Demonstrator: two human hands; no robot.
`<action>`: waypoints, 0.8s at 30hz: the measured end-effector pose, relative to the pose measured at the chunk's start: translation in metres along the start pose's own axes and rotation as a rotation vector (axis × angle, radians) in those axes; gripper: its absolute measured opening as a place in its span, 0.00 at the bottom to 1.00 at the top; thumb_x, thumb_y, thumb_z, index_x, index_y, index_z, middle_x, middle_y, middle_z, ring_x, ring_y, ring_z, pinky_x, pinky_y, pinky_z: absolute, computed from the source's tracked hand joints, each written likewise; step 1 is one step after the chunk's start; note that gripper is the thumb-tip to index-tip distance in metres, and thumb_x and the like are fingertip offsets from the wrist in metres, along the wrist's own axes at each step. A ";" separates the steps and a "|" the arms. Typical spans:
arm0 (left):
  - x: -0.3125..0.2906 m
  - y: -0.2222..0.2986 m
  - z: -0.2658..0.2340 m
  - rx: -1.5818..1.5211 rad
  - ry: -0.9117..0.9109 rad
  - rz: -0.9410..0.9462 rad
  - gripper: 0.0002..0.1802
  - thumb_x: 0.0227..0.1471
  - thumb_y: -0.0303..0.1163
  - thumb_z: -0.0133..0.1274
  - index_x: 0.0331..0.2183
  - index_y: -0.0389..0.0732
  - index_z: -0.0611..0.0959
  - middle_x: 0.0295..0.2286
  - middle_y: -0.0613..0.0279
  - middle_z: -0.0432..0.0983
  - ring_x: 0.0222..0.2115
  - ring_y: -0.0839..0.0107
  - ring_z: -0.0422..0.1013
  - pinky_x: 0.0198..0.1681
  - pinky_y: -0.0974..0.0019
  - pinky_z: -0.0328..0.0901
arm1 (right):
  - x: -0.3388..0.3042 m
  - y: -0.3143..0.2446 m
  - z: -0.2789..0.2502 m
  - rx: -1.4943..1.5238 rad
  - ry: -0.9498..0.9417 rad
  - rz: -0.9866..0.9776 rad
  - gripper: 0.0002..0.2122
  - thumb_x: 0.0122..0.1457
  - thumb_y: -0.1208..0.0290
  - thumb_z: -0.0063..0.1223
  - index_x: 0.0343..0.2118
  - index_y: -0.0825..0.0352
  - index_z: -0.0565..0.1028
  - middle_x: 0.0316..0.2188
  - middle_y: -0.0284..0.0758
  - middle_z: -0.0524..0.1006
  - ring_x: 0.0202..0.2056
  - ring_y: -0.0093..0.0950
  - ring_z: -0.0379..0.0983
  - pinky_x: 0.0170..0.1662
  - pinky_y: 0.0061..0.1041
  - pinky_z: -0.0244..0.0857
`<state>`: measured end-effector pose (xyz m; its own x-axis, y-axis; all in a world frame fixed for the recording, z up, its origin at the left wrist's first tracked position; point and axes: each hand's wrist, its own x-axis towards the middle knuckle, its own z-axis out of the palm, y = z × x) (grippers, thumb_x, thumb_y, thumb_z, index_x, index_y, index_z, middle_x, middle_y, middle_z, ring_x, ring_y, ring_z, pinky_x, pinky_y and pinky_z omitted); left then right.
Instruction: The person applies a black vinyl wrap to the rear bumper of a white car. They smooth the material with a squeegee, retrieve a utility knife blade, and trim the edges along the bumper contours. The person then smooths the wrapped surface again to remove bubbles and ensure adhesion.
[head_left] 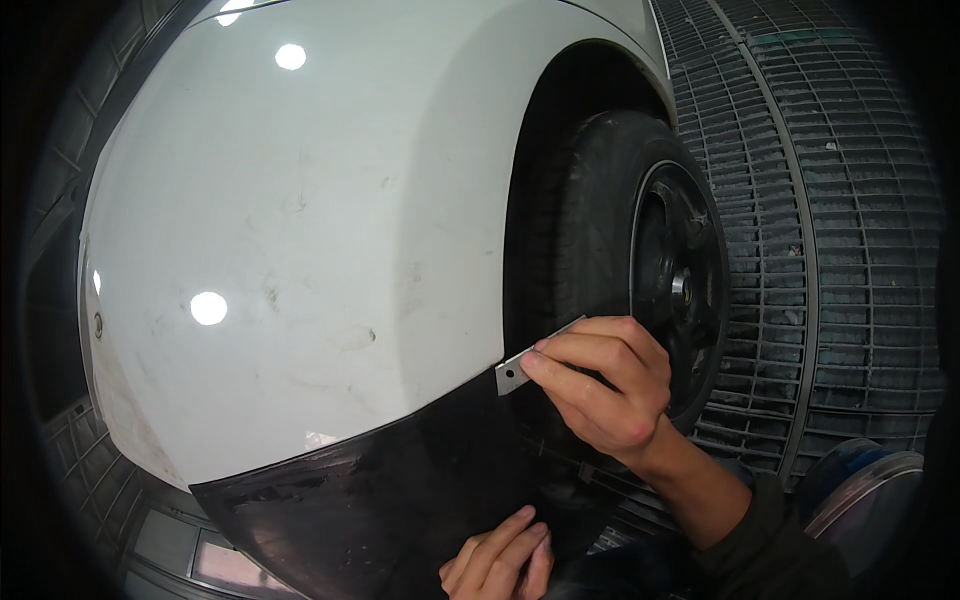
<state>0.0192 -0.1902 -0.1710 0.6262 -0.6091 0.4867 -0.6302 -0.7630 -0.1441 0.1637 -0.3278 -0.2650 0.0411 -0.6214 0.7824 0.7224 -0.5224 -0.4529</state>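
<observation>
My right hand [610,385] pinches a flat, silvery metal strip [510,375] with a round hole near its end. The strip's end lies at the corner where the white bumper [300,250] meets the black lower panel [400,480], beside the wheel arch edge. Below it my left hand [500,562] rests on the black panel, fingers extended and holding nothing; the rest of that hand is cut off by the lower edge. Scuffs and small dark marks show on the white bumper.
The black tyre [605,230] and dark wheel [678,290] stand just beyond my right hand. Metal floor grating [860,250] runs along the right. A round container with a pale rim [865,485] sits at the lower right, near my right sleeve.
</observation>
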 end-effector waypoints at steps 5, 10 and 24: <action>0.000 -0.001 0.000 0.004 -0.002 -0.002 0.11 0.44 0.17 0.67 0.34 0.36 0.86 0.35 0.51 0.86 0.28 0.60 0.81 0.31 0.66 0.74 | -0.001 0.001 0.003 0.031 0.006 0.005 0.07 0.47 0.76 0.69 0.31 0.63 0.86 0.29 0.27 0.80 0.31 0.23 0.76 0.29 0.19 0.68; -0.001 -0.001 0.001 0.018 0.000 -0.005 0.11 0.45 0.18 0.67 0.34 0.36 0.86 0.35 0.51 0.86 0.28 0.60 0.81 0.31 0.66 0.74 | -0.002 0.000 0.004 0.053 0.013 0.018 0.07 0.47 0.77 0.69 0.31 0.63 0.85 0.30 0.27 0.81 0.32 0.23 0.76 0.29 0.19 0.68; -0.001 -0.002 0.002 0.021 0.003 0.004 0.11 0.45 0.17 0.67 0.34 0.35 0.86 0.34 0.50 0.86 0.29 0.60 0.81 0.32 0.66 0.75 | -0.002 0.000 0.004 0.100 -0.012 0.023 0.15 0.40 0.84 0.71 0.35 0.65 0.85 0.32 0.30 0.79 0.33 0.27 0.74 0.31 0.19 0.71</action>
<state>0.0204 -0.1887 -0.1730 0.6223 -0.6115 0.4888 -0.6228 -0.7650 -0.1641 0.1663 -0.3245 -0.2649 0.0667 -0.6253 0.7776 0.7864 -0.4467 -0.4267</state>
